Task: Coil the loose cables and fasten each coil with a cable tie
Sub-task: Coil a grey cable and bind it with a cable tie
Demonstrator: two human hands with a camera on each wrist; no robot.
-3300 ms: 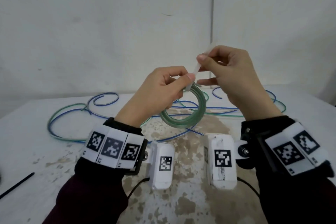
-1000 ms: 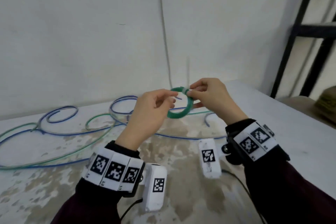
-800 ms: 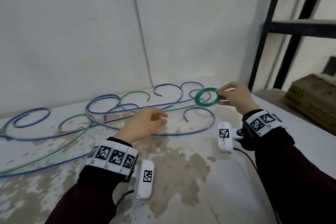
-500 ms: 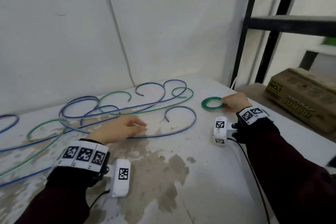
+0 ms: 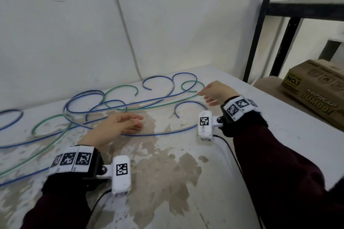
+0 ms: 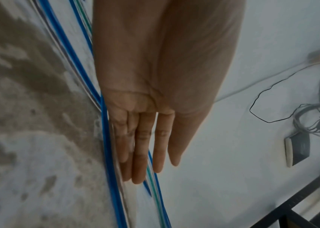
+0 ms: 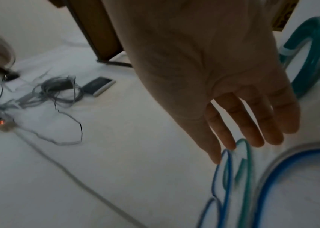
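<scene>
Hands empty and fingers straight, your right hand point(image 5: 216, 92) nears the green cable's point(image 5: 158, 105) end for coiling, while your left hand point(image 5: 115, 126) lies over the blue cable point(image 5: 163, 132).

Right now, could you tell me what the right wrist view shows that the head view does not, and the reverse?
Only the right wrist view shows the tied green coil, a phone and a grey cord bundle. Only the head view shows the left hand and a cardboard box. Both show the open right hand above the loose blue and green cables.
</scene>
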